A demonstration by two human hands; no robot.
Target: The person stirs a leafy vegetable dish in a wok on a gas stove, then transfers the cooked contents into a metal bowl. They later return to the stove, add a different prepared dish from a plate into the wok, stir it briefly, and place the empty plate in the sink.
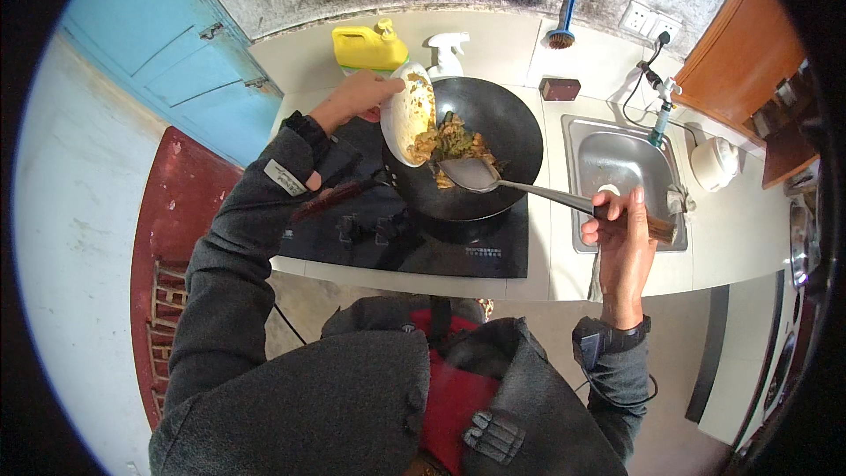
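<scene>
My left hand [360,96] grips the rim of a white bowl [400,116], which is tilted steeply over the left side of a black wok [519,125]. Cooked food [462,142] lies in the wok, and some more sits at the bowl's lower edge; sauce stains the bowl's inside. In my right hand [624,238] is a metal cooking spatula [472,175] by its dark handle, its blade against the food below the bowl. The wok rests on a black glass cooktop [396,258], its own brown handle [340,198] pointing left.
Behind the wok stand a yellow jug [370,47] and a white spray bottle [447,56]. A dark red box [560,89] is near the wall. Right of the cooktop lie a steel sink [628,145] and a cream-coloured container [714,164]. A blue-handled brush [570,6] hangs above.
</scene>
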